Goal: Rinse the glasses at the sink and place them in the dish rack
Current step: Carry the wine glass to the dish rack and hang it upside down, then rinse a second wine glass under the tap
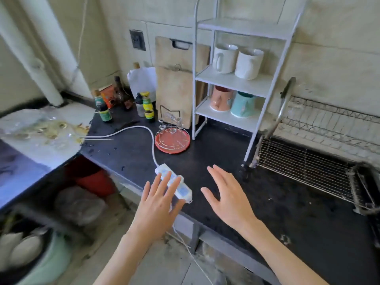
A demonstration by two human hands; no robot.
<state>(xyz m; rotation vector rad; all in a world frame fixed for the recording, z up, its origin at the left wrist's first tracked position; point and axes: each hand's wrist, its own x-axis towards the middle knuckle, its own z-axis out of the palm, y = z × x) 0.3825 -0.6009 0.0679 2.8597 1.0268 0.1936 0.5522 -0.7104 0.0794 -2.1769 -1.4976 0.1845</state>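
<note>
On your white shelf rack (244, 83) you have four mugs: two white mugs (238, 59) on the middle shelf, and one pink mug (222, 98) and one teal mug (243, 104) on the shelf below. Left of the rack, two wooden cutting boards (176, 83) lean on the wall, one red tray (172, 140) sits on the counter (287, 202), and one white power strip (174, 183) lies in front of it.

Mugs (236, 60) on shelf unit (232, 82), dish rack (304, 161) right, power strip (174, 184) on counter (216, 153) in front.
</note>
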